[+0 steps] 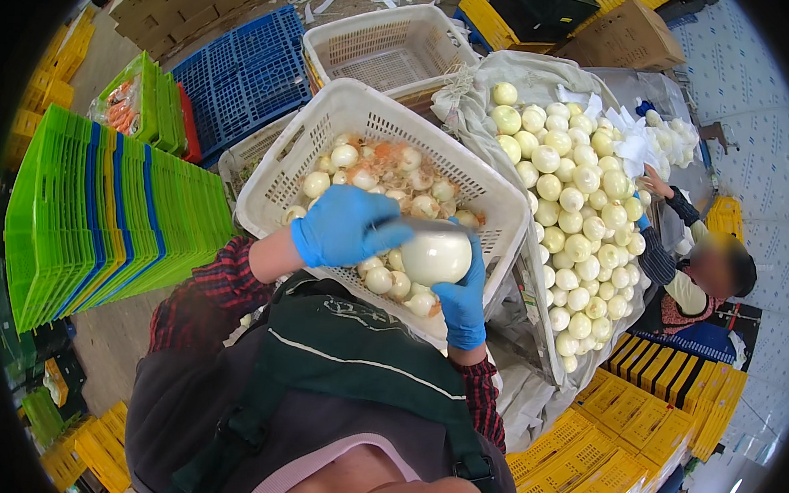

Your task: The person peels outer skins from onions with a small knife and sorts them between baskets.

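My left hand (345, 224), in a blue glove, is closed around a knife, its handle mostly hidden by the fingers. The knife blade (436, 226) lies across the upper side of a large peeled white onion (436, 257). Gloved in blue too, my right hand (462, 293) grips that onion from the right, with the thumb below and fingers partly hidden behind. Both hands are over a white plastic crate (497, 198), which contains smaller onions (379, 280), some peeled, among loose brown skins (389, 160).
Right of the crate, peeled onions (580, 209) fill a sheet-lined bin; another person (687, 275) reaches into it. Behind stands another white crate (385, 45). Stacked green crates (114, 225) rise at left, near a blue pallet (246, 81). Yellow crates (597, 465) stand lower right.
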Available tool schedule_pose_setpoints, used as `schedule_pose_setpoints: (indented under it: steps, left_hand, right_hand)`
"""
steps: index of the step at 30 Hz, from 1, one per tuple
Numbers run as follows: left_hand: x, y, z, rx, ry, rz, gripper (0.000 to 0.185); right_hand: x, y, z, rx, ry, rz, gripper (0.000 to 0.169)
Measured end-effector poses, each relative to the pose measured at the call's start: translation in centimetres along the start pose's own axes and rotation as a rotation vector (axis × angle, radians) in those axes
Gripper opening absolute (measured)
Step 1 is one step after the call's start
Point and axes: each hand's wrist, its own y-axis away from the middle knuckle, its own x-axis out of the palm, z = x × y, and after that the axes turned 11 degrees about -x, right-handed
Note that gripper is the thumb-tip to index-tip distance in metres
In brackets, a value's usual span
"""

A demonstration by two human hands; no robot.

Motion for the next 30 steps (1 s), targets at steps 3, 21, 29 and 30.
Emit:
schedule_pose_setpoints:
  steps: [3,21,29,30]
  left_hand:
    - [-0.8,-0.1,1.4,-0.38,0.693,0.019,0.038]
    - [5.9,0.0,3.9,-0.389,-0.013,0.029,0.034]
    - [9.1,-2.5,5.4,-0.42,0.665,-0.009,0.029]
    - [9.2,-3.2,7.0,-0.809,1.018,0.22,0.033]
  right_hand:
    - [0.3,-0.1,0.1,-0.014,-0.212,-0.095,0.091]
    - [-3.3,0.8,-1.9,-0.068,-0.231,-0.333,0.078]
    - [-8.9,-2.4,1.2,-0.216,0.286,-0.371,0.083]
    - [-10.6,-2.7,1.8,-0.214,0.207,-0.429,0.082]
